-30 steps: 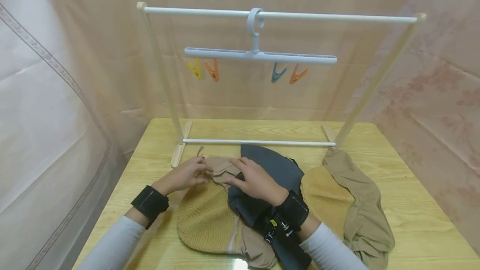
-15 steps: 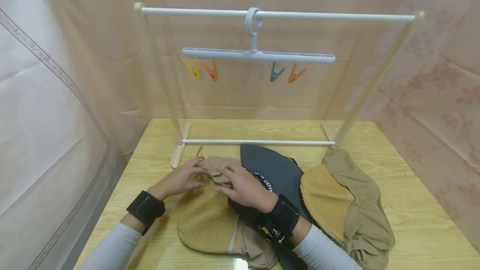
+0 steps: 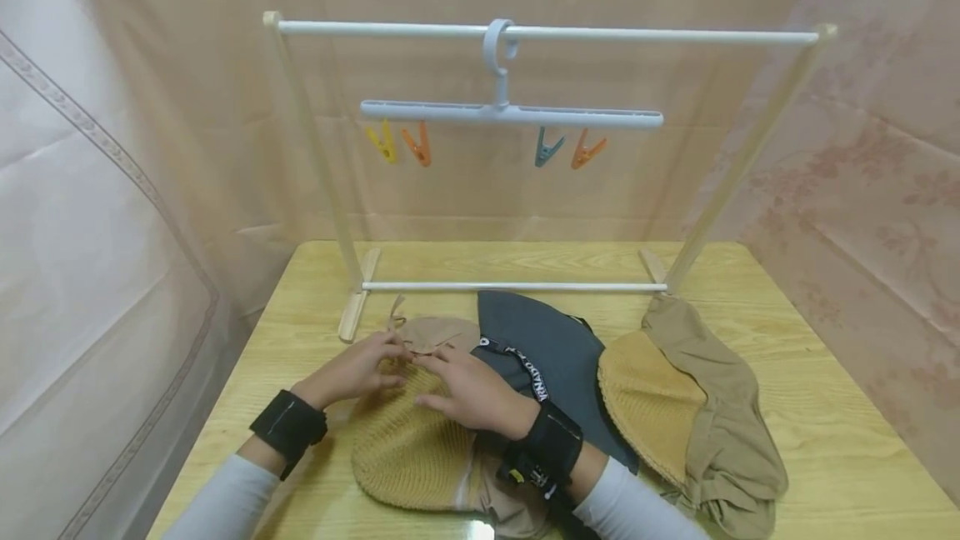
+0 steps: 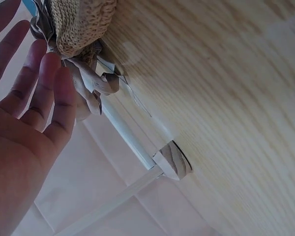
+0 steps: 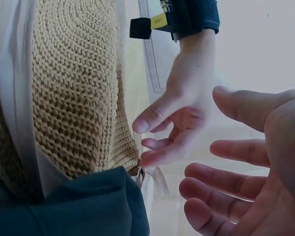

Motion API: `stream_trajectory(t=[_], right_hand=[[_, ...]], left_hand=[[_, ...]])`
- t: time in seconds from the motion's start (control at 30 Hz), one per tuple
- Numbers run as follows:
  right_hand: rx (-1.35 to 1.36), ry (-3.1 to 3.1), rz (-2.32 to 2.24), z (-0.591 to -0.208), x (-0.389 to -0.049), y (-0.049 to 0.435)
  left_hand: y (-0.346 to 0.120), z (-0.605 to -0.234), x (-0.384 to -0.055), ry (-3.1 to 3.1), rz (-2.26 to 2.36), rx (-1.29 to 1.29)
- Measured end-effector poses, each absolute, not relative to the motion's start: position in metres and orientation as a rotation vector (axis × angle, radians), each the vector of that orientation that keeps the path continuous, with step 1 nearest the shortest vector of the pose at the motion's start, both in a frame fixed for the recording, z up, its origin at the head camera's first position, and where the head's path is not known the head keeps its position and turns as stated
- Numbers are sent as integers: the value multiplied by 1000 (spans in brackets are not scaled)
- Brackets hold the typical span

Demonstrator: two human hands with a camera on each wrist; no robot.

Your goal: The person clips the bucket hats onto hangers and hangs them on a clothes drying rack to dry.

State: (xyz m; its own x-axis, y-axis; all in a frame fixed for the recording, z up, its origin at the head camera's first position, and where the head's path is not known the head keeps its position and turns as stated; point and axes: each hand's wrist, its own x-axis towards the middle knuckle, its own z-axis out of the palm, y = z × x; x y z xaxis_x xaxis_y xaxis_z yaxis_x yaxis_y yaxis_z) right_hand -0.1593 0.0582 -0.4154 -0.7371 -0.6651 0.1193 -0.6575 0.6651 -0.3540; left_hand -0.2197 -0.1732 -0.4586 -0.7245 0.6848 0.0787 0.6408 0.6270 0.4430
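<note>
In the head view a hat (image 3: 412, 448) of tan knit with brown cloth lies at the front middle of the table, its brim flap (image 3: 438, 332) folded. My left hand (image 3: 358, 372) is at its upper left edge, fingers straight and loose in the left wrist view, beside the brown cloth (image 4: 86, 81). Over the hat hovers or rests my right hand (image 3: 476, 390); contact is unclear. Its fingers (image 5: 221, 182) look spread and relaxed in the right wrist view, with nothing between them. Partly under the right forearm lies a dark grey hat (image 3: 547, 340) with a lettered strap (image 3: 536, 373).
A second tan knit and brown cloth hat (image 3: 652, 398) lies at the right. Behind stands a rack with a white top rail (image 3: 637, 33). A pale hanger (image 3: 510, 113) hangs there, bearing several clothespins, among them a yellow clothespin (image 3: 382, 142).
My right hand has moved left over the knit hat, uncovering the dark hat's lettered strap. My left hand has shifted slightly left. The hats stay about where they were.
</note>
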Motion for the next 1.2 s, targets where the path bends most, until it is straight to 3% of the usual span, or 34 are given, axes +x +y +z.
stream_trajectory(t=[1.2], right_hand=[[-1380, 2617, -267, -442, -144, 33]], left_hand=[[-177, -464, -224, 2651, 581, 1179]])
